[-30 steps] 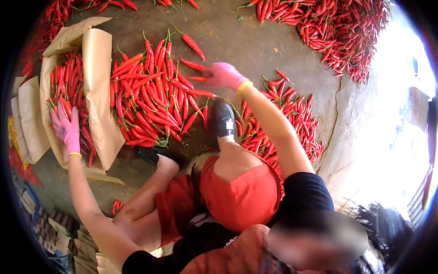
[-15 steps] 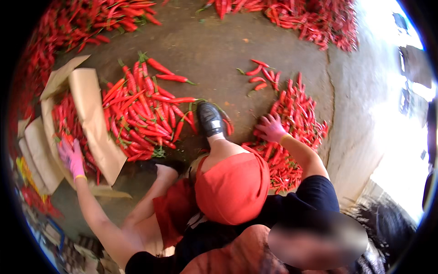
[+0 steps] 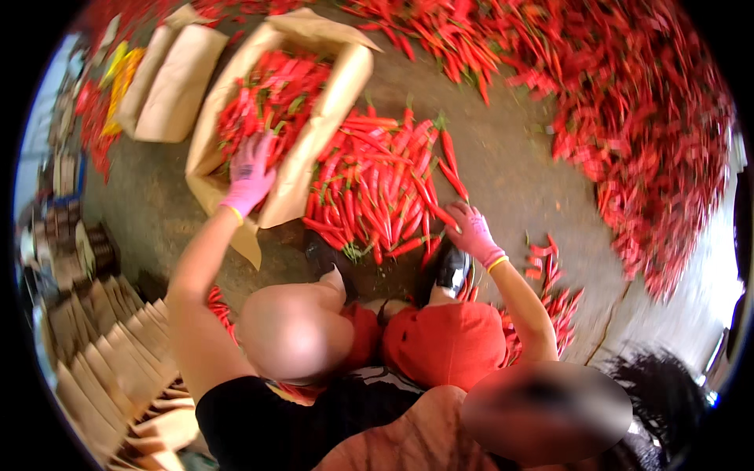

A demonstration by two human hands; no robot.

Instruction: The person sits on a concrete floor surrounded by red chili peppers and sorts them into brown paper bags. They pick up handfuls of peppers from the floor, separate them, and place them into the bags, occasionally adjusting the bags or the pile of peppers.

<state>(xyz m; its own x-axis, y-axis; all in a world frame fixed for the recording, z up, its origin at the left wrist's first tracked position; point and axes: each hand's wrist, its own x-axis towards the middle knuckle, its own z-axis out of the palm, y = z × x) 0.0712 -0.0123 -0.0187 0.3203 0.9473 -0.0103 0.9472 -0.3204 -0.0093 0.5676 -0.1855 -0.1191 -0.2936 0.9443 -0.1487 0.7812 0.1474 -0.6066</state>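
Observation:
My left hand (image 3: 250, 177), in a pink glove with a yellow cuff, lies with its fingers stretched over red chili peppers (image 3: 287, 94) inside an open brown paper bag (image 3: 326, 118). Just right of the bag, a loose heap of larger red chili peppers (image 3: 373, 188) spreads on the floor. My right hand (image 3: 475, 237), gloved the same way, is at the right edge of this heap above my black shoe (image 3: 451, 271). Its thumb and fingers close round the end of a red chili pepper (image 3: 441, 213).
Large chili piles (image 3: 652, 141) cover the floor at the far right. A smaller pile (image 3: 559, 310) sits by my right knee. Folded brown paper bags (image 3: 177, 86) lie beyond the open one, with more stacked bags (image 3: 110, 369) at lower left.
The view has swung left, bringing the bag nearer the middle. My right hand has left the small right-hand pile for the middle heap. My left hand stays at the bag.

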